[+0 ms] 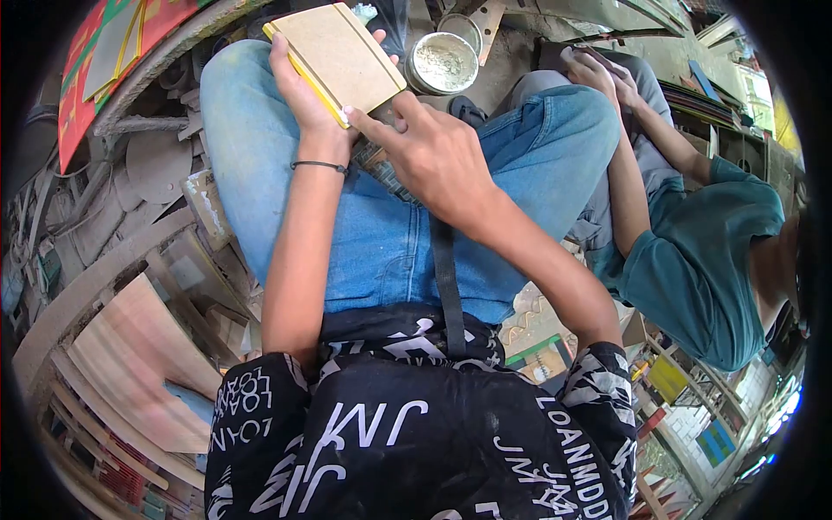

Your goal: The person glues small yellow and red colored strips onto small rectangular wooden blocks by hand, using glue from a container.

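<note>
A flat tan wooden panel [347,59] with yellow edges and a thin line near each of two ends lies tilted in my left hand [299,97]. The fingers reach under it, with fingertips showing past its far side. My right hand [438,154] is at the panel's near yellow edge, index finger stretched out and its tip touching or almost touching there. A small white dab sits at that fingertip. The other right fingers are curled in, their grip partly hidden. Just beyond the panel stands a round tub [433,89] holding whitish paste [444,61].
A clear cup [462,33] stands behind the tub. Left are a red and green sheet [82,65] and grey boards [117,48]. To my right sits another person in a teal shirt [698,260], hands [598,74] close together. Wooden frames [165,260] crowd the lower left.
</note>
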Available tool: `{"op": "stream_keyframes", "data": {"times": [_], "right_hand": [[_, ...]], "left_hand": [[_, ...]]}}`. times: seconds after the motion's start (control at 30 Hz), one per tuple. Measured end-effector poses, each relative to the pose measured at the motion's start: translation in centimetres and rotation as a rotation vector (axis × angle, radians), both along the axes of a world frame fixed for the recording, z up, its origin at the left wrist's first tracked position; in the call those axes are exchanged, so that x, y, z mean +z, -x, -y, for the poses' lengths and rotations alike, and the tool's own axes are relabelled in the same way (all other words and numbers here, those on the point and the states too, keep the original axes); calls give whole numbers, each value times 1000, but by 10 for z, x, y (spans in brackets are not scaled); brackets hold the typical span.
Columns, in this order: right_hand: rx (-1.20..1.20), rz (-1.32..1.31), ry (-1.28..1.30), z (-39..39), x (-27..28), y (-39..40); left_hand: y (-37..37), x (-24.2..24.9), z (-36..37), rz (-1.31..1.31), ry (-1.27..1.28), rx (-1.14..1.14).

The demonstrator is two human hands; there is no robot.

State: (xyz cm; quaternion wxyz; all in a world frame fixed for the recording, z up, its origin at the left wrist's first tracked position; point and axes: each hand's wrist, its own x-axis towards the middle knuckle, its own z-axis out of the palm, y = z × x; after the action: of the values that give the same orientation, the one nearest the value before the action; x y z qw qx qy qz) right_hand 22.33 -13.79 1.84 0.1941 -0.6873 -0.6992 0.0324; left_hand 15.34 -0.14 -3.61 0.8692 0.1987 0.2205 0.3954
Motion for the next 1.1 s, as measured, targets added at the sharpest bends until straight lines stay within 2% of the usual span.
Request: {"op": "stream_keyframes", "data": {"times": [0.17,0.37,0.47,0.53,0.6,0.63,0.67,0.77,1.03,1.1], "right_hand": [[44,138,-11,-2,15,4],[27,173,15,-17,20,1],[42,130,15,-22,27,-8],[31,61,45,-22,29,-10],[-10,-306,-67,-21,23,-14],[-18,-460,-114,-20,19,-16],[-16,-464,-113,-18,17,-15],[-186,-886,3,-7,7,-5],[-221,-874,41,1,6,8],[-216,-863,42,-2,7,5]], "left_hand": [[1,-6,2,7,-10,-3],[5,-7,2,-6,-24,-14],[3,-6,-1,77,5,-56],[1,-5,0,78,-29,-8],[2,-2,-1,104,-33,-28],[-1,10,0,192,43,-5],[-1,17,1,279,120,15],[2,24,3,271,151,-6],[0,18,4,200,130,-8],[4,-4,0,645,96,-288]]}}
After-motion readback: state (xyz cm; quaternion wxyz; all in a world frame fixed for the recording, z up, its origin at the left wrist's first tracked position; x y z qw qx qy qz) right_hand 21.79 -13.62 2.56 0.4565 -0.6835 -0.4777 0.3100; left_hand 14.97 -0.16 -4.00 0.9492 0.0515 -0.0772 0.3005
